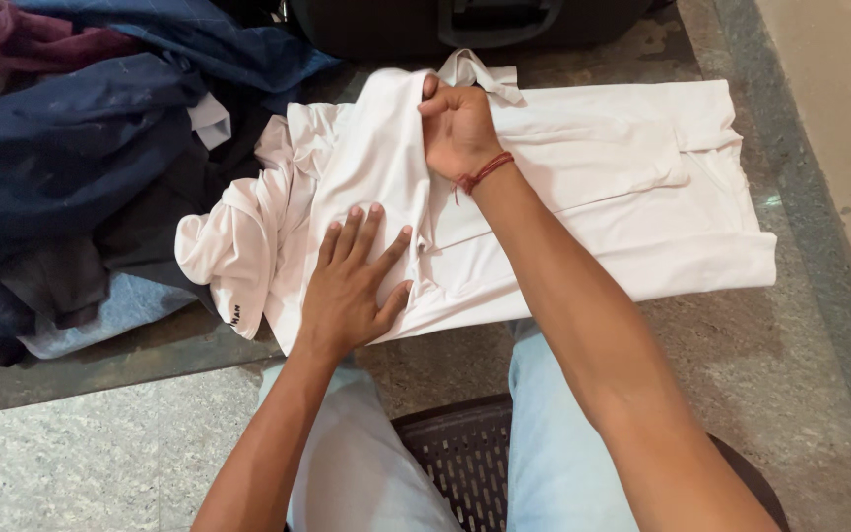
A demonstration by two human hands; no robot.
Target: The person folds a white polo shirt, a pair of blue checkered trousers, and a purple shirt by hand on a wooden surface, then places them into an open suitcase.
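Black plastic lattice of a stool (pixel 465 453) is seen nearest, between two legs clad in pale blue jeans (pixel 554 443). Grey speckled stone floor (pixel 81 463) is spread beneath and to both sides. Just beyond the knees, a white shirt (pixel 632 197) is laid partly folded on a darker stone slab (pixel 110 365), its right half flat and squared, its left half bunched, with one sleeve (pixel 224 251) draped toward the slab's near edge. The left hand (pixel 352 286) is pressed flat on the shirt near its lower edge, palm down, with the fingers (pixel 347 236) spread and straight, nothing being gripped. Farther on, the right hand (pixel 457 128) is held over the middle of the shirt, knuckles up, its fingers curled around a fold of white cloth that is lifted into a ridge running toward the collar. A red thread band (pixel 483 173) is worn at the right wrist. To the left of the shirt, touching its bunched side, a heap of dark clothes (pixel 71 167) is piled, navy and black, with a pale blue piece (pixel 100 315) showing under it at the near side and a maroon piece (pixel 22 34) at the far corner. Farthest off, the lower edge of a black bag (pixel 465 25) is seen just beyond the collar. A pale wall (pixel 839 89) is seen along the right.
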